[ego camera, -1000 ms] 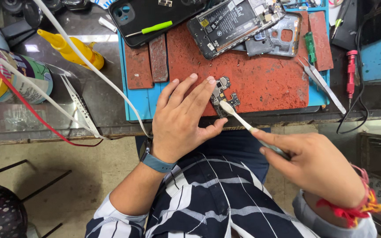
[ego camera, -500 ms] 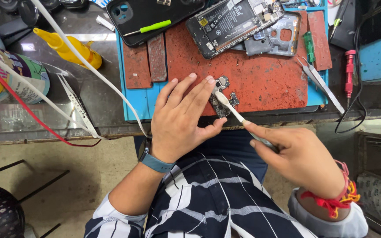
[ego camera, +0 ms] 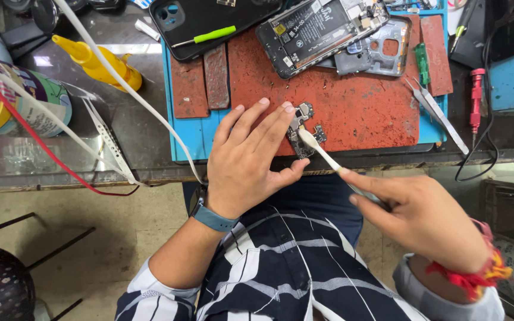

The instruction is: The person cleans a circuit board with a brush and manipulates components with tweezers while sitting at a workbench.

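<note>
My left hand (ego camera: 248,157) lies flat on the red work mat (ego camera: 364,107), fingertips and thumb pinning a small dark circuit board (ego camera: 303,132) near the mat's front edge. My right hand (ego camera: 423,217), below the bench edge, grips a thin white brush (ego camera: 323,152). Its bristle end rests on the circuit board. A blue band sits on my left wrist and a red thread band on my right.
An opened phone (ego camera: 319,32) and a grey inner frame (ego camera: 382,50) lie at the mat's back. A black phone back (ego camera: 203,24) carries a green tool. Tweezers (ego camera: 438,113), a red screwdriver (ego camera: 477,95), a yellow bottle (ego camera: 99,59) and white cables (ego camera: 120,83) surround the blue mat.
My right hand has shifted slightly, sweeping the brush tip over the circuit board. My left hand stays put on the board.
</note>
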